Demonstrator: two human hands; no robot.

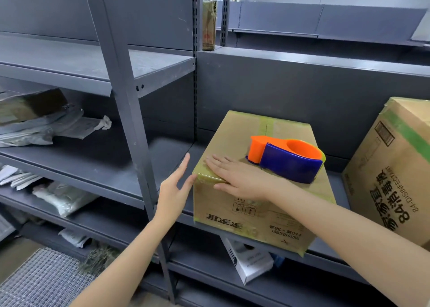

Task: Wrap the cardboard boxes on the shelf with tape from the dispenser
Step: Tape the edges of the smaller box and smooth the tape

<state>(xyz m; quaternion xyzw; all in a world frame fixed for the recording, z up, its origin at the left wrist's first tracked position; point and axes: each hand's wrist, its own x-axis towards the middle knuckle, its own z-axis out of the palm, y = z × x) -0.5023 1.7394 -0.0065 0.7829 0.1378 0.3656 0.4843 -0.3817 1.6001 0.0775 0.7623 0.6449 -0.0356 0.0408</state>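
1. Here, three cardboard boxes: a middle box (256,213) and a right box (391,167) on the shelf (116,165), a far box (209,25) behind.
2. One tape dispenser (290,162) sits atop the middle box.
3. Right grip (239,178) (a bare hand) is released, fingers flat on the middle box's top.
4. Left grip (172,190) is released, fingers straight, beside that box's left corner.

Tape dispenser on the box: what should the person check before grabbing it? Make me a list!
1. Tape dispenser lies on top of the box, nobody holding it: ok.
2. Right hand rests flat on the box's near left corner, holding nothing: ok.
3. Left hand is open beside the box's left side: ok.
4. Tape smooth under the right hand: cannot tell, the hand covers it.
5. Box fully on the shelf: cannot tell, its front sits right at the edge.
6. Gap to the bigger box on the right: ok.
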